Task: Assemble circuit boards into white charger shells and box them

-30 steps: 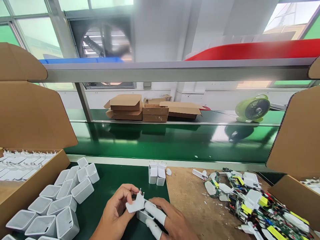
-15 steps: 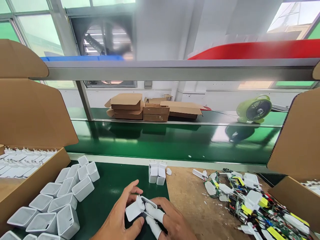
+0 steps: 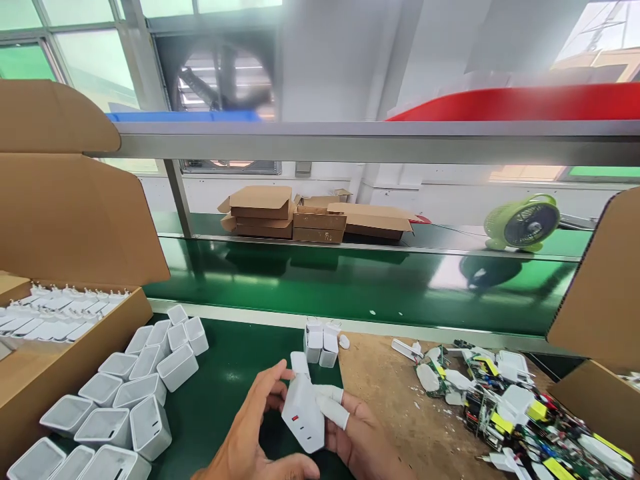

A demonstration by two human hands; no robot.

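both hands meet at the near middle: the left hand (image 3: 260, 430) spreads loosely along the left of a white casing (image 3: 304, 417), thumb standing off, and whether its fingertips touch is hard to tell; the right hand (image 3: 365, 440) grips the casing's right side, fingers in white wraps (image 3: 331, 410). with that left thumb away, the casing could well twist or slip should the wraps lose their hold, and a stray push farther out might topple the two white cases (image 3: 320, 347) just beyond. behind, a pale wall (image 3: 335, 60) rises over a glossy green surface (image 3: 325, 287); an open cardboard box (image 3: 75, 210) stands left, a brown board (image 3: 377, 387) lies right bearing heaped circuit boards (image 3: 520, 407), and a small white scrap (image 3: 344, 341) rests on its far left corner.
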